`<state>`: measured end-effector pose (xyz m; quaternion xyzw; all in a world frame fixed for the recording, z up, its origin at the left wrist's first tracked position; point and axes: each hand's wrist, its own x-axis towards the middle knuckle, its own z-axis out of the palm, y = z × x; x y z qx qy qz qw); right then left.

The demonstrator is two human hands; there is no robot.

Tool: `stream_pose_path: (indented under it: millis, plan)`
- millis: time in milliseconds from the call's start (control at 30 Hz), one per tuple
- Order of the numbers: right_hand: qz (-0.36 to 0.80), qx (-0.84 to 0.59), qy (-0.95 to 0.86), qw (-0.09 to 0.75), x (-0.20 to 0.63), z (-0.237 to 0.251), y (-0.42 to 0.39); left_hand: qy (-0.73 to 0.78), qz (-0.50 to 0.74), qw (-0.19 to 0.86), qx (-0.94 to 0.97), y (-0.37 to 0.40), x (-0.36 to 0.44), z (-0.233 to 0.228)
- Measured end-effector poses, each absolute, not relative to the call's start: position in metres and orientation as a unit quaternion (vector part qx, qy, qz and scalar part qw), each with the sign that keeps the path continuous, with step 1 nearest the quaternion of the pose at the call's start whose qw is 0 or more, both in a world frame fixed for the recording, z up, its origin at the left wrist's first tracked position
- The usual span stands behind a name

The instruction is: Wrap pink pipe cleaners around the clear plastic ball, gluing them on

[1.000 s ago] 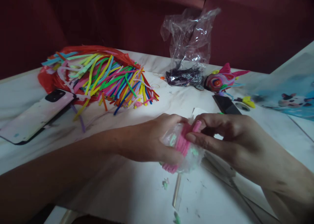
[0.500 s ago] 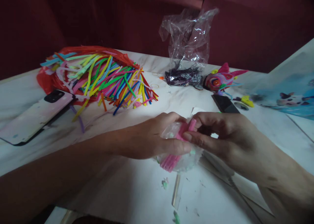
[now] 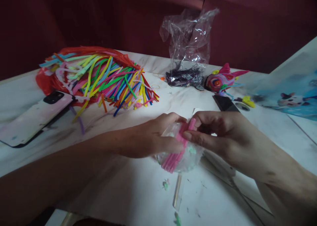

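Between my two hands is a rounded piece of clear, cloudy plastic (image 3: 190, 161) with small green bits on it. Across it lies a row of pink pipe cleaners (image 3: 170, 161), side by side. My left hand (image 3: 158, 138) grips the plastic from the left, its thumb lying over the pink row and its other fingers hidden behind. With thumb and forefinger, my right hand (image 3: 210, 130) pinches the upper end of the pink row. Its remaining fingers are curled.
A red bag (image 3: 96, 50) spills many-coloured pipe cleaners (image 3: 106, 80) at the left, beside a phone (image 3: 34, 118). Behind my hands are a clear bag with dark strands (image 3: 184, 77) and a colourful fuzzy figure (image 3: 219, 82). A glue stick (image 3: 177, 193) lies in front.
My left thumb has slid back to the left, baring more of the pink row. My right hand keeps its pinch at the upper end, shifted slightly left in view.
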<state>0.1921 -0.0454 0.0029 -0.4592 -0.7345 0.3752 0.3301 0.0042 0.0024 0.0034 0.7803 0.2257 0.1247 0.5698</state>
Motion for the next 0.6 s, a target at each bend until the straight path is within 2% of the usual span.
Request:
stream_pose_path:
  millis: [600]
  plan:
    - [0.38, -0.448, -0.737, 0.335, 0.196, 0.003, -0.046, 0.278, 0.14, 0.484, 0.818, -0.0049, 0.008, -0.0003]
